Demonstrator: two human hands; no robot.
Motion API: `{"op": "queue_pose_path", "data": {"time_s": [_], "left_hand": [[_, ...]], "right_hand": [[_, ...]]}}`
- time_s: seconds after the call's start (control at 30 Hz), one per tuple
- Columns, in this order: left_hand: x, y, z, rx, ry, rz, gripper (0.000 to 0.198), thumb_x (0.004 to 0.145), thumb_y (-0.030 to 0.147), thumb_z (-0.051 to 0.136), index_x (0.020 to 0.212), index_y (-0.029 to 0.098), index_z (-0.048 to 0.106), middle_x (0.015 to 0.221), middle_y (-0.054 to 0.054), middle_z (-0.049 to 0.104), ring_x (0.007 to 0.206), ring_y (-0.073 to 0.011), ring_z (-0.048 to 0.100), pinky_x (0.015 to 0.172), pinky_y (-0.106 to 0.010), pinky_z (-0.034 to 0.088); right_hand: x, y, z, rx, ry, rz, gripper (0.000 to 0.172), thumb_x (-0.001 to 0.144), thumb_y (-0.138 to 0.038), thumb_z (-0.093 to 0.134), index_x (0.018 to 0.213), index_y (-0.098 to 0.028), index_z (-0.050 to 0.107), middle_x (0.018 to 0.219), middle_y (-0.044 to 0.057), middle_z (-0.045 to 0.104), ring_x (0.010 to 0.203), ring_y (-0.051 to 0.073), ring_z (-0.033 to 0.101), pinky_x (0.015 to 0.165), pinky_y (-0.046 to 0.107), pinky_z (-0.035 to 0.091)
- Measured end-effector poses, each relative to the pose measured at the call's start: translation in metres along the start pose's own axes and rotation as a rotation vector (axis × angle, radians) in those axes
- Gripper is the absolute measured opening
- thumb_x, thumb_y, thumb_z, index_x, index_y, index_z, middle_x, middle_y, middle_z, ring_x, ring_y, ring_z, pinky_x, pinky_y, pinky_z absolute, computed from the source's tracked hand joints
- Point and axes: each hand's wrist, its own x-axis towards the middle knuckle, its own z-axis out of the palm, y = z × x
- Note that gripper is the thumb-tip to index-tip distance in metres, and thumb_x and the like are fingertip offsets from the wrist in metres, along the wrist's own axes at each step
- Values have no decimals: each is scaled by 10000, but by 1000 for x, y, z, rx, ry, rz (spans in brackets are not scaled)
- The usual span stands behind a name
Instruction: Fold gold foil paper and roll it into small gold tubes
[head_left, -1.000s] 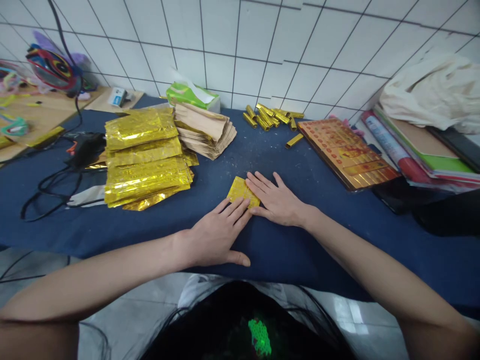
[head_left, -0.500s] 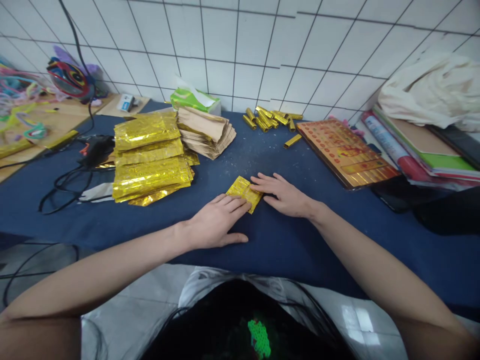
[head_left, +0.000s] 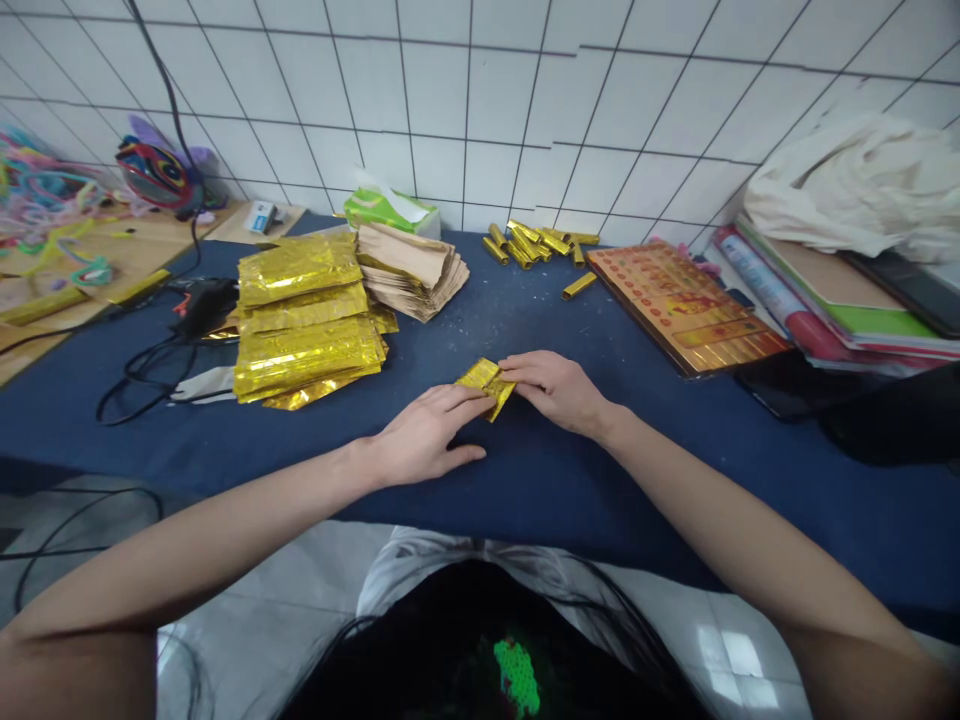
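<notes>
A small folded gold foil paper (head_left: 485, 384) lies on the blue table cloth (head_left: 525, 470) in front of me. My left hand (head_left: 424, 437) rests flat on the cloth, its fingertips on the paper's near edge. My right hand (head_left: 553, 389) has curled fingers that pinch the paper's right side and lift that edge a little off the cloth.
A stack of gold foil sheets (head_left: 305, 317) lies at the left, a pile of brown papers (head_left: 409, 270) behind it. Gold rolled bars (head_left: 529, 243) sit near the wall. A red and gold printed stack (head_left: 686, 305) and books (head_left: 825, 300) lie at the right. Cables (head_left: 139, 370) trail at the left.
The right hand went from flat on the cloth to curled and pinching the foil paper. The paper looks narrower and its right edge has lifted. The left hand shifted slightly.
</notes>
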Motion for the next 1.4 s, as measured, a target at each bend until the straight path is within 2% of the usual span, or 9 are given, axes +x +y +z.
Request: {"op": "queue_pose_path", "data": {"time_s": [0.2,0.3,0.4,0.57,0.73,0.83,0.97,1.13,1.4], "left_hand": [[14,3,-3,-584,303,-395,78,777,213,544,744,149,576,620,27,547,568,-81,508,552,-206,415],[25,-3,-3,-923,326,-565,192,707,193,597,584,142,459,510,64,447,455,-40,418,469,-172,346],[38,-17,-3,-1055,243,-688,84,680,139,592,662,129,511,591,37,532,503,-53,488,501,-182,380],[63,-41,-9,-742,11,-692,72,689,84,550,748,125,561,549,39,530,467,-63,470,474,-189,353],[81,-49,-16,-209,-83,-483,202,683,119,562,877,127,620,691,-5,619,632,-122,563,580,-225,420],[80,-49,-16,-18,-83,-415,265,718,155,526,964,130,622,775,-36,639,708,-154,591,653,-256,449],[67,-41,-10,198,49,-355,356,811,194,438,1131,86,550,1084,-129,599,1009,-210,564,866,-320,431],[42,-27,1,259,-222,-53,743,842,527,377,1382,46,209,1453,-193,221,1358,-262,166,1073,-470,181],[35,-27,9,348,-276,-71,863,815,650,260,1402,35,108,1467,-212,125,1371,-269,91,1069,-521,94]], "right_hand": [[4,-26,-9,553,16,352,148,762,-271,581,814,-168,673,736,8,687,676,136,625,663,276,490],[8,-26,-3,831,41,541,184,705,-318,625,775,-148,638,605,-12,635,516,110,576,518,250,474],[13,-19,7,899,50,711,189,699,-310,615,798,-150,596,546,-20,604,421,99,540,397,215,403],[15,-13,12,346,18,735,166,766,-319,541,834,-175,586,576,7,620,476,147,573,445,266,432],[6,-26,11,-335,65,348,322,851,-341,435,1073,-166,589,1093,124,630,1023,273,568,853,430,433],[-1,-36,18,-367,-142,120,541,892,-455,319,1269,-92,455,1340,166,451,1262,295,370,1031,500,258],[-7,-41,26,-358,-338,135,865,808,-673,251,1370,-15,275,1432,224,263,1342,331,180,1054,542,185],[-6,-39,26,-344,-375,120,880,799,-686,239,1396,-40,214,1457,221,185,1352,336,132,1042,589,152],[-18,-47,21,-383,-383,121,904,786,-700,244,1380,-18,253,1443,233,215,1350,334,144,1048,574,155]]}}
